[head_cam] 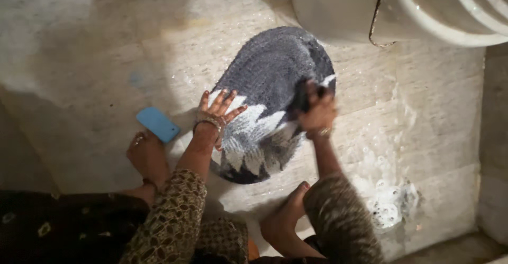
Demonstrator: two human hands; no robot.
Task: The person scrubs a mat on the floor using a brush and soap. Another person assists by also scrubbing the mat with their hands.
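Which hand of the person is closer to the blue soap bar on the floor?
Left. The left hand lies flat on the grey mat, just right of the blue soap bar. The right hand grips something dark, blurred, on the mat's far side.

Wet pale stone floor [95, 57] with soapy foam [389, 208], white bucket [338, 4] at the top edge.

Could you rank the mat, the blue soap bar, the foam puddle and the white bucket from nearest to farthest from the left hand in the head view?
From the left hand:
1. Mat, directly under the palm.
2. Blue soap bar, just to its left on the floor.
3. Foam puddle and white bucket: lower right and upper right, too close to call.
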